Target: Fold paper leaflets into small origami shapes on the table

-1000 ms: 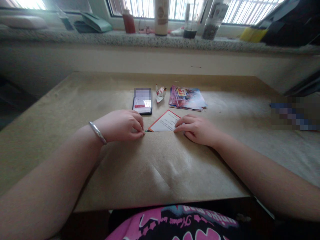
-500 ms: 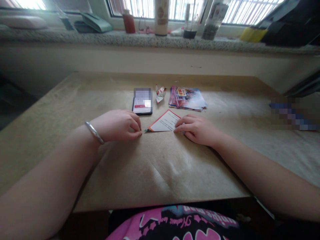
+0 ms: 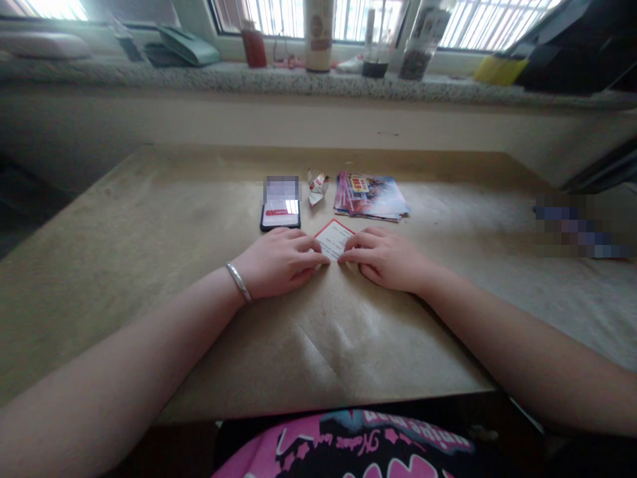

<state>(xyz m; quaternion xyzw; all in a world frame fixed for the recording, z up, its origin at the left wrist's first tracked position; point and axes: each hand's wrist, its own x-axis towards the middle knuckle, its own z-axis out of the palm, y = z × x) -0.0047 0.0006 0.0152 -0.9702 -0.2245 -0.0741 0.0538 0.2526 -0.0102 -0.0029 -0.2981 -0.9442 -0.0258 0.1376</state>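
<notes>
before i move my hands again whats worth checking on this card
1. Left hand and right hand both at the card's lower edge: ok
2. Card lying flat on the brown paper sheet: ok
3. Card's lower part: cannot tell, hidden by fingers and paper
4. Phone clear of the left hand: cannot tell, they are very close
5. Folded paper figure and stack of flyers apart from the card: ok

Silver bangle (image 3: 239, 283), pink-and-black printed top (image 3: 343, 446)
</notes>
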